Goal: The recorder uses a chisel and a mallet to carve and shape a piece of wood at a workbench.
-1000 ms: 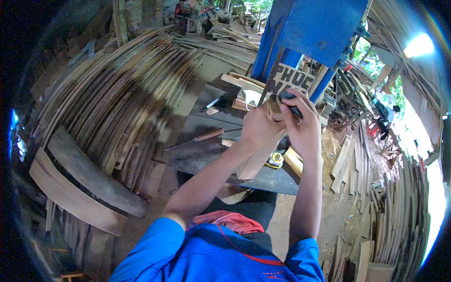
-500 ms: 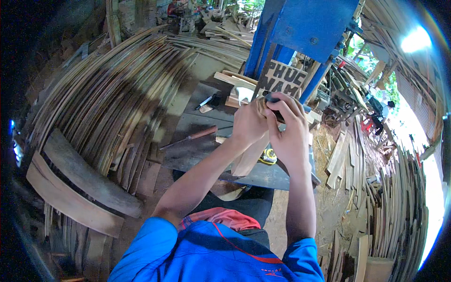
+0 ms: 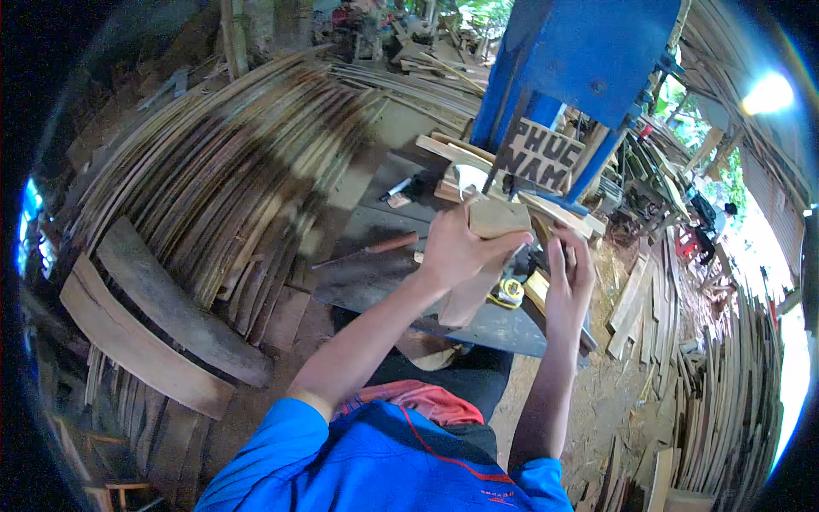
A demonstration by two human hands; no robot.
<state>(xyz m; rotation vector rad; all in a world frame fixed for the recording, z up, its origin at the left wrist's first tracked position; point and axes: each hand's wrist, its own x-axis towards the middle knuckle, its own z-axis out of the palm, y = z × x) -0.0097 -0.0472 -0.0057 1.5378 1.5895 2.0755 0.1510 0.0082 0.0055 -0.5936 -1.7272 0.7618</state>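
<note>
My left hand (image 3: 458, 250) is closed round a wooden block (image 3: 499, 218), its thumb across the near face. Below that hand a longer pale piece of wood (image 3: 469, 299) slants toward me; I cannot tell whether it joins the block. My right hand (image 3: 572, 269) is to the right of the block and apart from it, fingers loosely bent and spread, with nothing visible in them. Between the hands on the dark machine table (image 3: 401, 294) lies a yellow tape measure (image 3: 509, 293). Just behind the block stands the narrow blade (image 3: 495, 171) of a blue bandsaw (image 3: 589, 60).
A wooden-handled tool (image 3: 392, 243) and a small black-and-white object (image 3: 398, 193) lie left on the table. Wood strips (image 3: 559, 213) rest beyond the block. Long boards (image 3: 230, 162) are stacked at the left, curved planks (image 3: 145, 337) nearer me. More boards (image 3: 725, 375) stand at the right.
My right hand has come away from the block, moving right and toward me; the dark object it held no longer shows in its fingers. My left hand keeps its hold. The view has shifted slightly.
</note>
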